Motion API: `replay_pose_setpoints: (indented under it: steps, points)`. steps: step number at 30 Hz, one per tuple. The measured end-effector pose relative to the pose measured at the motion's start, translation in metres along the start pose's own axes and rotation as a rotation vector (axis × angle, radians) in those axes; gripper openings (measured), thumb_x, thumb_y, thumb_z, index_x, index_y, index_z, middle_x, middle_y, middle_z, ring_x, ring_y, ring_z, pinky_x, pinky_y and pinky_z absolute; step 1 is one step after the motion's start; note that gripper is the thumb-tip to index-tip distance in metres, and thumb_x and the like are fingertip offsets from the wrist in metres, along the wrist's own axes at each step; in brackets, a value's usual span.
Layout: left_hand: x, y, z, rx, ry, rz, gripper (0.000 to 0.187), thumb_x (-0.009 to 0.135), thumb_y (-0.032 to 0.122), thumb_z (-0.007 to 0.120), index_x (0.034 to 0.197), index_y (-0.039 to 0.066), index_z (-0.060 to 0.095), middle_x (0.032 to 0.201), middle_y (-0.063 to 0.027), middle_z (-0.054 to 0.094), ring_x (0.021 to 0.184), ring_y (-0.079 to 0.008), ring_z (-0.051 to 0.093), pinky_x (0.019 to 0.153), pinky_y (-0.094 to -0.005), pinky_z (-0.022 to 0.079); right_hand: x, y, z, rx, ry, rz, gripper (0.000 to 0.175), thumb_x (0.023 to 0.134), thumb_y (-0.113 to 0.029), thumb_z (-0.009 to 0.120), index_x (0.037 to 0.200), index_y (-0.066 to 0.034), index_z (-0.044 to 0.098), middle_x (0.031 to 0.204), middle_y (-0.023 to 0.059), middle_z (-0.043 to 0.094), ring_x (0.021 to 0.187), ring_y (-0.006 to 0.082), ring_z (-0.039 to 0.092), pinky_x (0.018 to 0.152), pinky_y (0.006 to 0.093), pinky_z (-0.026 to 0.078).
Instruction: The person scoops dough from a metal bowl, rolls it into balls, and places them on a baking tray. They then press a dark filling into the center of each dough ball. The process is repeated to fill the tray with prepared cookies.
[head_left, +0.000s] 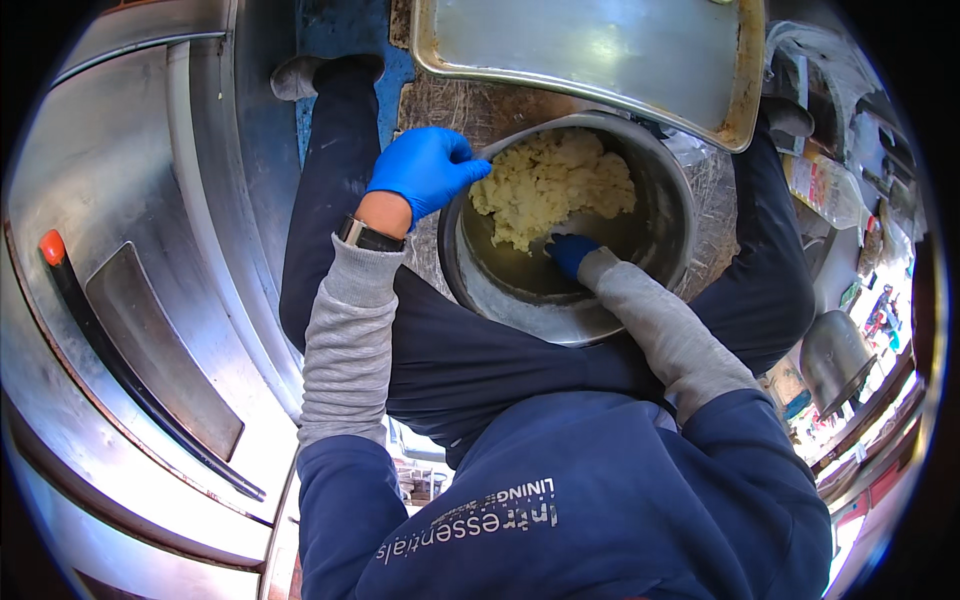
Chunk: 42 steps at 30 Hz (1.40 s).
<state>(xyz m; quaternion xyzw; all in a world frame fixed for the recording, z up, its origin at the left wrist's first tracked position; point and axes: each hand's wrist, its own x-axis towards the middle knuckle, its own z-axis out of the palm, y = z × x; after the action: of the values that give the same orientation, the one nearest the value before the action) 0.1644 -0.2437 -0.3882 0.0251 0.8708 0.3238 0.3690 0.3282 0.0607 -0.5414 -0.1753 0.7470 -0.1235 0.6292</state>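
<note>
A deep round metal pot (667, 217) stands between my legs on a worn, scratched board. Inside it, a pale yellow crumbly dough-like mass (551, 180) is heaped toward the far side, leaving the near part of the bottom bare. My left hand (426, 174), in a blue glove, grips the pot's left rim with thumb and fingers. My right hand (574, 255), also gloved in blue, reaches down into the pot at the near edge of the mass. Its fingers are partly hidden in shadow, so their grip does not show.
A large metal sheet pan (592, 37) overhangs the far side of the pot. Stainless steel panels (127, 157) with a long black handle (112, 352) rise at my left. On the right are a clear plastic container (829, 191), a metal pan (834, 360) and other clutter.
</note>
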Motion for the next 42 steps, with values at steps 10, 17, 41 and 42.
replay_pose_setpoints:
  steps: [10, 17, 41, 42]
  points:
    - [0.004, -0.005, 0.005, -0.055, 0.001, 0.033, 0.040, 0.081, 0.045, 0.074, 0.087, 0.006, 0.076, 0.084, -0.0164, 0.072, 0.075, -0.0315, 0.068, 0.072, -0.0405, 0.055, 0.022, 0.002, 0.037, -0.198, 0.209, -0.168, 0.047, 0.099, -0.019, 0.042, 0.145, -0.0156, 0.045, 0.155, 0.0162, 0.035, 0.138, 0.0352, 0.042, 0.112, 0.0400, 0.037]
    - [0.009, -0.011, 0.005, -0.061, -0.022, 0.071, 0.039, 0.083, 0.045, 0.074, 0.086, 0.006, 0.077, 0.084, -0.0160, 0.072, 0.075, -0.0290, 0.068, 0.074, -0.0386, 0.055, 0.018, -0.007, 0.020, 0.086, 0.086, -0.166, 0.042, 0.101, -0.025, 0.044, 0.139, -0.0112, 0.053, 0.146, 0.0192, 0.048, 0.134, 0.0370, 0.045, 0.110, 0.0405, 0.037]
    - [-0.030, 0.047, 0.139, -0.835, 0.235, -0.049, 0.045, 0.097, 0.048, 0.057, 0.113, 0.008, 0.070, 0.105, -0.0070, 0.070, 0.092, -0.0212, 0.065, 0.083, -0.0355, 0.051, -0.112, -0.049, -0.089, 0.254, 0.192, -0.281, 0.020, 0.089, -0.020, 0.066, 0.103, -0.0086, 0.075, 0.104, 0.0161, 0.072, 0.092, 0.0321, 0.069, 0.082, 0.0386, 0.053]
    - [-0.028, 0.050, 0.149, -1.019, 0.026, -0.235, 0.051, 0.098, 0.054, 0.051, 0.118, 0.010, 0.068, 0.112, -0.0076, 0.068, 0.098, -0.0229, 0.064, 0.085, -0.0385, 0.051, -0.121, -0.050, -0.092, 0.261, 0.325, -0.336, 0.019, 0.089, -0.019, 0.067, 0.102, -0.0080, 0.075, 0.104, 0.0167, 0.071, 0.092, 0.0312, 0.070, 0.081, 0.0381, 0.053]
